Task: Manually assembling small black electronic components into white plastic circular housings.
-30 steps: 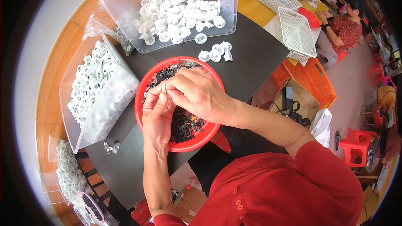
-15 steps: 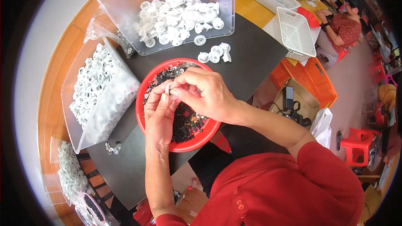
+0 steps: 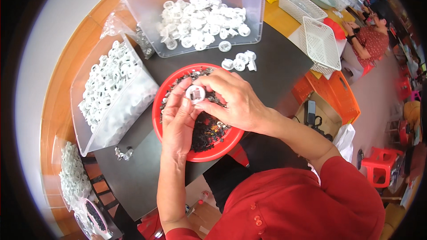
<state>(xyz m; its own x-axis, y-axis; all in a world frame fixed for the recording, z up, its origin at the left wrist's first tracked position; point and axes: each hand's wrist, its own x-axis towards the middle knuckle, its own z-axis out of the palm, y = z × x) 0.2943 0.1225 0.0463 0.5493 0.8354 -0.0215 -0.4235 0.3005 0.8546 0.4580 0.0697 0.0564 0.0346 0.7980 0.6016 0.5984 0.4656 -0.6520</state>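
Both hands' grip on white ring [image 3: 195, 93], red bowl [image 3: 178, 153]

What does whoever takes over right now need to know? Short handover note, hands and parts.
Left hand: over the red bowl, fingertips on the small white round part.
Right hand: pinching the same part from the other side, so both hands share it.
Parts: the bowl holds small dark pieces. Clear bin behind it and clear bin to the left both hold white parts; a few loose white parts lie on the dark table.
Done or left: cannot tell which bin is finished stock. One part is in hand, many remain in both bins.
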